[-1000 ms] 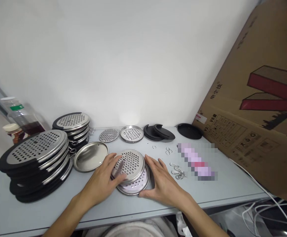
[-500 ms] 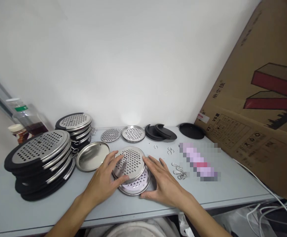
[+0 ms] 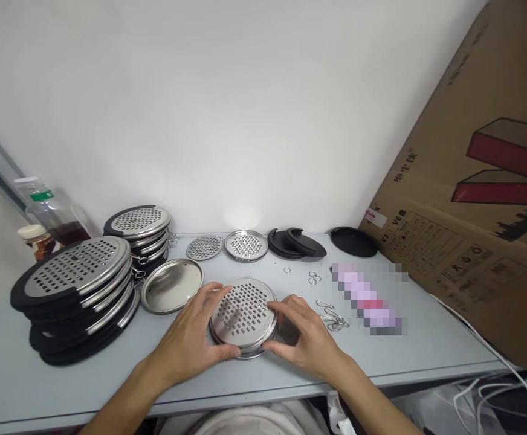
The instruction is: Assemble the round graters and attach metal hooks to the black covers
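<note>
A round metal grater plate (image 3: pixel 244 311) with rows of slots lies face up in front of me, stacked over another round metal piece (image 3: pixel 253 355) whose rim peeks out at the near side. My left hand (image 3: pixel 191 341) grips the plate's left edge, thumb at the near rim and fingers at the far left. At the right edge, my right hand (image 3: pixel 307 333) closes round the rim with thumb and fingers. A shallow metal dish (image 3: pixel 171 286) lies beyond my left hand. Several wire clips (image 3: pixel 333 317) lie to the right of my right hand.
Graters with black rims stand in a near stack (image 3: pixel 75 278) and a far stack (image 3: pixel 140 225) at left. Along the wall lie a loose grater disc (image 3: pixel 205 247), a grater dish (image 3: pixel 246 246) and black rims (image 3: pixel 286 243). A large cardboard box (image 3: pixel 467 241) leans at right.
The upper grater plate has shifted toward me and right, now covering the lower piece's slotted face. My right hand's fingers have drawn in around the rim.
</note>
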`<state>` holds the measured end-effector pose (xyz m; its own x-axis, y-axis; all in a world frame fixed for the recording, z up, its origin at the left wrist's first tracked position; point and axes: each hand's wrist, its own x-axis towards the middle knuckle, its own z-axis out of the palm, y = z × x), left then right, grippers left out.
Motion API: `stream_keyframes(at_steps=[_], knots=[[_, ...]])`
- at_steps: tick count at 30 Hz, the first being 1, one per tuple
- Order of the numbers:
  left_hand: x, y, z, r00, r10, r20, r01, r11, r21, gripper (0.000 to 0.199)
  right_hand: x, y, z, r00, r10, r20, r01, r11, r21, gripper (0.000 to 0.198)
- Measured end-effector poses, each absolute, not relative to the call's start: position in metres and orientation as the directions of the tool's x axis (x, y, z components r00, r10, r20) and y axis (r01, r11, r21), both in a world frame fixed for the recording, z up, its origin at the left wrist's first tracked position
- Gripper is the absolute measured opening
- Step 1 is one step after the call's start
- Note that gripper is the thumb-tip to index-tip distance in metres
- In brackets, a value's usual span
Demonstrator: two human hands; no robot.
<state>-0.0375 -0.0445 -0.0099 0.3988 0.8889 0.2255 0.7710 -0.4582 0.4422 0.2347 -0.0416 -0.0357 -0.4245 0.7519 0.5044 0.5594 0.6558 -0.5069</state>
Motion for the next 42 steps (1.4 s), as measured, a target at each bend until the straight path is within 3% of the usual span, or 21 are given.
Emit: stream_keyframes(at_steps=[5, 10, 13, 19, 29, 42], knots=[[-0.038, -0.046, -0.011, 0.427, 0.887, 0.177, 0.766, -0.459, 0.451, 0.102, 0.237, -0.046, -0.025, -0.390, 0.868, 0.307, 0.635, 0.495, -0.593, 0.060], [-0.041, -0.044, -0.018, 0.435, 0.891, 0.134, 0.767, -0.444, 0.463, 0.108, 0.236, -0.045, -0.020, -0.412, 0.877, 0.246, 0.662, 0.474, -0.580, 0.098], [-0.043, -0.042, -0.020, 0.464, 0.875, 0.137, 0.750, -0.471, 0.465, 0.107, 0.236, -0.044, -0.021, -0.448, 0.860, 0.244, 0.668, 0.503, -0.548, 0.107], [-0.042, -0.041, -0.018, 0.478, 0.857, 0.193, 0.710, -0.506, 0.490, 0.106, 0.237, -0.043, -0.023, -0.472, 0.845, 0.251, 0.660, 0.528, -0.534, 0.103], [-0.042, -0.040, -0.018, 0.458, 0.873, 0.169, 0.707, -0.473, 0.526, 0.109, 0.239, -0.043, -0.025, -0.466, 0.854, 0.231, 0.665, 0.510, -0.546, 0.100], [-0.043, -0.042, -0.020, 0.472, 0.875, 0.109, 0.725, -0.456, 0.516, 0.094, 0.240, -0.041, -0.027, -0.501, 0.841, 0.206, 0.666, 0.526, -0.528, 0.085]])
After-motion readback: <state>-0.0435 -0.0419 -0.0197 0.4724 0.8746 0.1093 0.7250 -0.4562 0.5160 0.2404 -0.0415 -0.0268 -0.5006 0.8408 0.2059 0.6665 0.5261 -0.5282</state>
